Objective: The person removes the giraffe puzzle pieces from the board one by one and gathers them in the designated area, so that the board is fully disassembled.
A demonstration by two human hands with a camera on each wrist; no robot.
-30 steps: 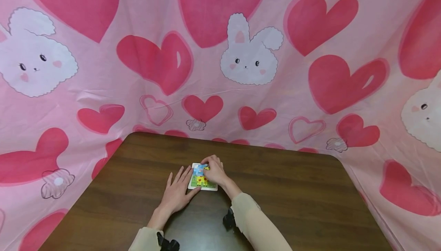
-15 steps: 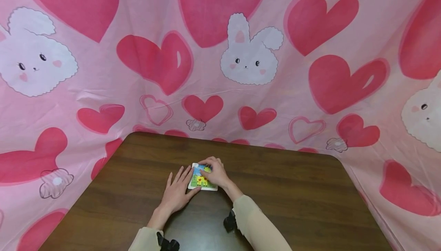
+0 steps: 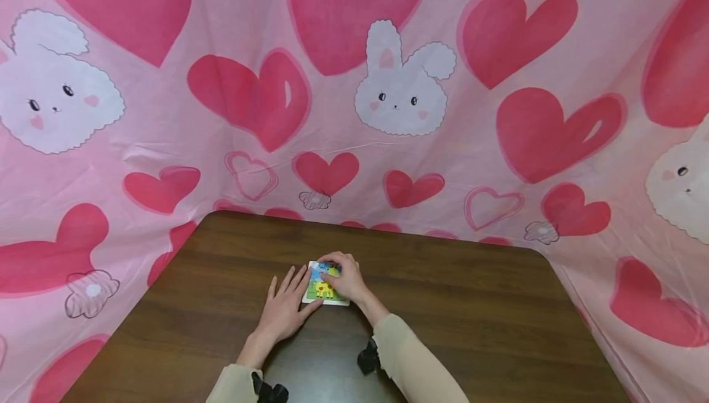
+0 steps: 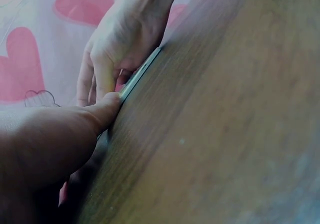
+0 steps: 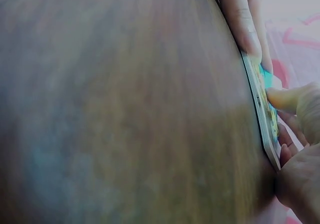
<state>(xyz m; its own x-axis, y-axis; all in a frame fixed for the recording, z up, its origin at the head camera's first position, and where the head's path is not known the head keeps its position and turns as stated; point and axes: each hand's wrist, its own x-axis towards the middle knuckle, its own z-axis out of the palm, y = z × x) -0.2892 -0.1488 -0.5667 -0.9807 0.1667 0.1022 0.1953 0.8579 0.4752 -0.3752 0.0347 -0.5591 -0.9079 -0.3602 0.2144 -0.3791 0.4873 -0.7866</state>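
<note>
A small picture puzzle [image 3: 324, 292] with a yellow giraffe lies flat on the table, its pale frame visible along the lower edge. Along its left side rests my left hand [image 3: 284, 312], fingers spread straight and thumb at the bottom edge; the left wrist view shows that thumb [image 4: 107, 107] against the board's edge [image 4: 142, 73]. My right hand [image 3: 350, 280] arches over the upper right part, fingers curled at the far side. In the right wrist view its thumb [image 5: 282, 99] touches the puzzle face [image 5: 272, 119]. The palm hides part of the picture.
The brown wooden table [image 3: 471, 304] extends on both sides of the hands. Behind it hangs a pink cloth [image 3: 343, 120] with hearts and rabbit faces. Black wrist devices [image 3: 368, 357] sit at both cuffs.
My right hand has shifted slightly, its index finger now lying farther left across the puzzle's top and its thumb lower on the picture. The left hand and the board stay in place.
</note>
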